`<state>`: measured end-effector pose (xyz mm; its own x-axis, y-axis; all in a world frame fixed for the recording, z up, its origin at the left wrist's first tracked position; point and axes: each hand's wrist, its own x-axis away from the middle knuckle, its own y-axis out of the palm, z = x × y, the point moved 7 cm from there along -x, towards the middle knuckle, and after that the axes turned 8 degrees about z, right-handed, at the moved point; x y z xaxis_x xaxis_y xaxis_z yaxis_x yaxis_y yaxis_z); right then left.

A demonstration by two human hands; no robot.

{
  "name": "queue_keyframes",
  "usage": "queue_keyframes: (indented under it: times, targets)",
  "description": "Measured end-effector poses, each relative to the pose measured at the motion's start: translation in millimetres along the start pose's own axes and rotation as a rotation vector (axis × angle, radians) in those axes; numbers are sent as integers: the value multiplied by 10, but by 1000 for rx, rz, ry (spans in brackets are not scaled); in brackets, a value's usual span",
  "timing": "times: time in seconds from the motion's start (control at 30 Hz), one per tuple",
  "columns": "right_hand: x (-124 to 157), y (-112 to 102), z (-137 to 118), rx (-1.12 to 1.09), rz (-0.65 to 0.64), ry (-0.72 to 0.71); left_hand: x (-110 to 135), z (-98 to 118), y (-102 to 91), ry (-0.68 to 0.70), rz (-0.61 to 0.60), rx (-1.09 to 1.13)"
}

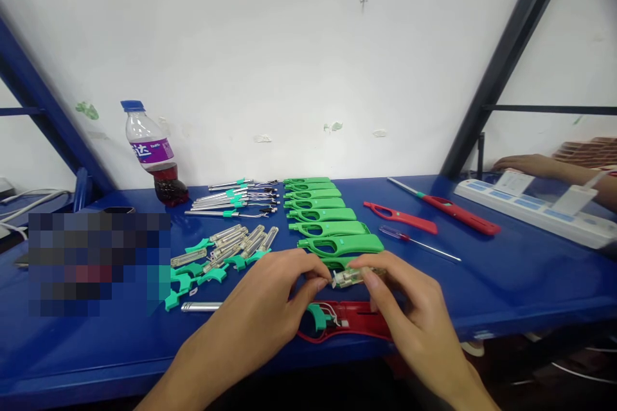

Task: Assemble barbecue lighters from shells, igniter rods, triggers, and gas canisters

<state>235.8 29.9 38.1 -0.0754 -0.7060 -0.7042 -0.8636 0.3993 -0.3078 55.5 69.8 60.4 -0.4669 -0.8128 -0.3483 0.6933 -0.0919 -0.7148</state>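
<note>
My right hand [409, 298] grips a clear plastic lighter fuel tank [349, 277] between thumb and fingers, its white-tipped end pointing left. Thumb and forefinger of my left hand [284, 289] are pinched together right at that end; whatever they hold is too small to name. Below both hands lies an opened red lighter shell [359, 318], partly covered by them. Inside it are a teal trigger [317, 318] and white wires. A silver lighter tube [200, 307] sticks out to the left beyond my left hand.
Green shell halves [344, 244] run in a column behind my hands. Left are clear tanks [229, 244], teal triggers [212, 274] and metal tubes with wires [226, 202]. A bottle [154, 151], screwdriver [419, 243], red shell half [402, 216], assembled red lighter [456, 212] and power strip [535, 209] surround them.
</note>
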Motion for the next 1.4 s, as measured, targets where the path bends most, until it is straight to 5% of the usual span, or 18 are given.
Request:
queue_keyframes:
  times: [1.4]
  targets:
    - [-1, 28, -38, -26, -21, -75, -34, 6, -3, 69, 32, -101]
